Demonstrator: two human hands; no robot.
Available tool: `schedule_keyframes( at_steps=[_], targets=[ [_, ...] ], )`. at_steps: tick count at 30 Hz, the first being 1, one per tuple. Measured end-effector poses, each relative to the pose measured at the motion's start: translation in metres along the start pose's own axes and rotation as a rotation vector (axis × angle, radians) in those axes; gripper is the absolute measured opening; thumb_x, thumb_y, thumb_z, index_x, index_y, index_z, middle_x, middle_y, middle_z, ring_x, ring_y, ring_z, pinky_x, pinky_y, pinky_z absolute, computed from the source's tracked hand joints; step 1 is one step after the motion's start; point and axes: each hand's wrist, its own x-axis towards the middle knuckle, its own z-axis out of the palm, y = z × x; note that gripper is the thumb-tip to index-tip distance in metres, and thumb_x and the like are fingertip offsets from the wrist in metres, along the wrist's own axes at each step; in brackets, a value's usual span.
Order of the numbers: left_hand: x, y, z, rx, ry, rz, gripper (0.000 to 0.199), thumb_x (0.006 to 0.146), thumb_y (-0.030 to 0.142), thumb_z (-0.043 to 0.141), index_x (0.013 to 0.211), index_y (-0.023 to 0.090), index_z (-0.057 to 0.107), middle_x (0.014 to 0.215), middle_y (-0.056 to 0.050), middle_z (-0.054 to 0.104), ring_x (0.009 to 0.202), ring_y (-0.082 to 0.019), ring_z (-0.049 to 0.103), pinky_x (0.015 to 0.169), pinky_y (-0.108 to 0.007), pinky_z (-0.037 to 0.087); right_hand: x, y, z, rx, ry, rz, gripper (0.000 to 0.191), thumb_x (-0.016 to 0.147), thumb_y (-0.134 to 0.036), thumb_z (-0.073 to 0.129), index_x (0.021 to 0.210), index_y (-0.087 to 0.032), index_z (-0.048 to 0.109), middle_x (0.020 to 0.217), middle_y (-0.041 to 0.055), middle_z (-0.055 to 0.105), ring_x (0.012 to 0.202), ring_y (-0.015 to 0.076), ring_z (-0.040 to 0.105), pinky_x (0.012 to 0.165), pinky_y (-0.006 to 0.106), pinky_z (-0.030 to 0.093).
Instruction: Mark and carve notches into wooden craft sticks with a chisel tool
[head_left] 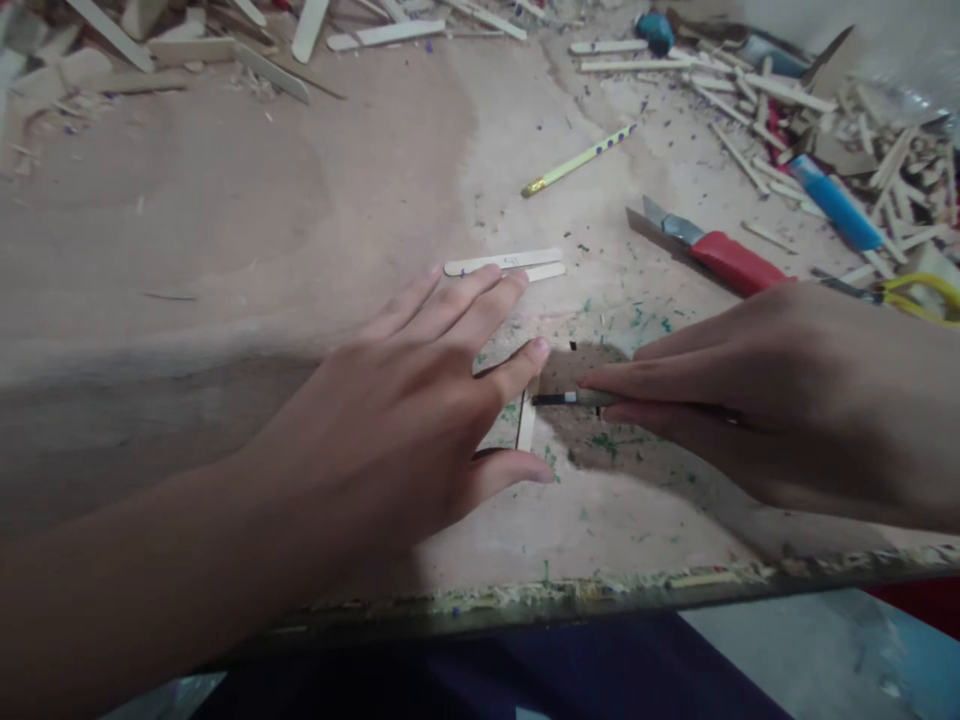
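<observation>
My left hand (427, 390) lies palm down with its fingers spread. Its index fingertip and thumb rest close to a short wooden craft stick (527, 420), which lies upright in the view and partly under the index finger. My right hand (750, 400) is closed in a pinch around a thin dark-tipped tool (559, 399); its handle is mostly hidden by the fingers. The tool's tip touches the stick's right side, or lies very close to it. Beyond my left fingertips lie two pale craft sticks (502, 262) side by side, one partly covered.
A yellow pencil (577, 162) and a red-handled knife (735, 260) lie beyond my right hand, with yellow-handled scissors (919, 293) to the right. Piles of craft sticks (892, 170) line the back corners. Green flecks dot the wooden tabletop (262, 230); its front edge (525, 598) is littered with shavings.
</observation>
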Motion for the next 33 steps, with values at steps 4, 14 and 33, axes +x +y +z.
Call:
schedule_keyframes(
  at_steps=[4, 14, 33],
  targets=[
    [0.002, 0.003, -0.004, 0.007, -0.065, -0.032, 0.083, 0.116, 0.064, 0.091, 0.178, 0.012, 0.074, 0.197, -0.034, 0.049, 0.189, -0.053, 0.046, 0.156, -0.075, 0.039, 0.002, 0.000, -0.002, -0.020, -0.001, -0.105, 0.046, 0.136, -0.026, 0.050, 0.106, -0.020, 0.084, 0.068, -0.0055, 0.066, 0.050, 0.0086, 0.054, 0.051, 0.030, 0.036],
    [0.002, 0.003, -0.006, 0.007, -0.069, -0.034, 0.082, 0.116, 0.062, 0.090, 0.180, 0.013, 0.073, 0.197, -0.033, 0.050, 0.188, -0.054, 0.046, 0.156, -0.076, 0.040, 0.004, -0.010, 0.002, -0.018, 0.017, -0.111, 0.049, 0.138, -0.024, 0.045, 0.100, -0.022, 0.077, 0.078, -0.0029, 0.070, 0.052, 0.0100, 0.050, 0.061, 0.033, 0.042],
    [-0.001, -0.004, 0.009, 0.035, 0.045, 0.011, 0.085, 0.110, 0.072, 0.095, 0.169, 0.014, 0.081, 0.193, -0.036, 0.054, 0.183, -0.057, 0.054, 0.148, -0.082, 0.050, 0.004, 0.000, 0.002, 0.228, -0.032, 0.070, 0.037, 0.130, -0.027, 0.059, 0.114, -0.023, 0.092, 0.067, -0.0077, 0.068, 0.052, 0.0099, 0.049, 0.056, 0.027, 0.042]
  ],
)
